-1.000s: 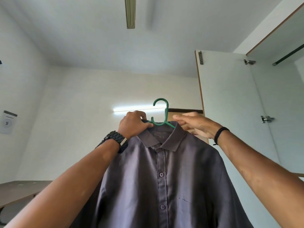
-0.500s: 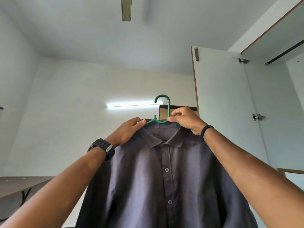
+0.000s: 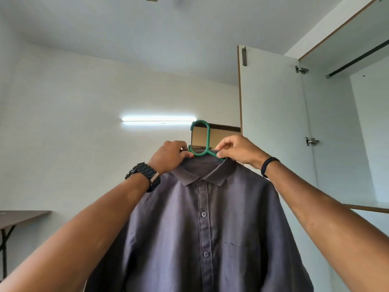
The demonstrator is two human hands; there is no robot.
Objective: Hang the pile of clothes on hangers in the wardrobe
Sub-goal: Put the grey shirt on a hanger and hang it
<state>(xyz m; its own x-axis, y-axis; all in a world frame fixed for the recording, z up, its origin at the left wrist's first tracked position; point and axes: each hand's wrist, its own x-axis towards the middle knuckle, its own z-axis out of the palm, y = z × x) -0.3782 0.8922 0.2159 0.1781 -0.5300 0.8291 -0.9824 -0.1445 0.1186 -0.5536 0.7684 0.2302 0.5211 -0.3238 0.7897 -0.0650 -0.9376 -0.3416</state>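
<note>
**Operator:** Grey-purple cotton-looking button-up shirt (image 3: pixel 202 228) is already draped on the green plastic hanger (image 3: pixel 205 142), held up in front of me at about head height, left of the open white wardrobe door (image 3: pixel 271 123). My left hand (image 3: pixel 168 154) is closed on the collar and the hanger's left shoulder arm. My right hand (image 3: pixel 237 151) pinches the hanger's right arm and the collar edge between thumb and fingers.

**Spotter:** How do you expect it to handle?

**Operator:** Light and soft, I'd judge. The cloth hangs limp with long folds, so it has no stiffness of its own; only the hanger gives it shape. Smooth plastic under smooth fabric may let the shoulders slide off if I tilt it.

**Spotter:** Where would you hold it for the lift?

**Operator:** At the neck of the hanger, just under the hook, with one hand. That keeps it level and leaves the hook free. Gripping the cloth alone would pull it off the arms.

**Spotter:** And the target?

**Operator:** Dark metal rail (image 3: pixel 357 60) inside the wardrobe, up and to the right, well apart from the hook. It looks bare in the stretch I can see. The hook opens to the left, so I'd judge it has to go over the rail from the correct side.

**Spotter:** Any risk?

**Operator:** The door's edge and its hinges (image 3: pixel 312 141) sit between shirt and rail; a sleeve could snag.
</note>
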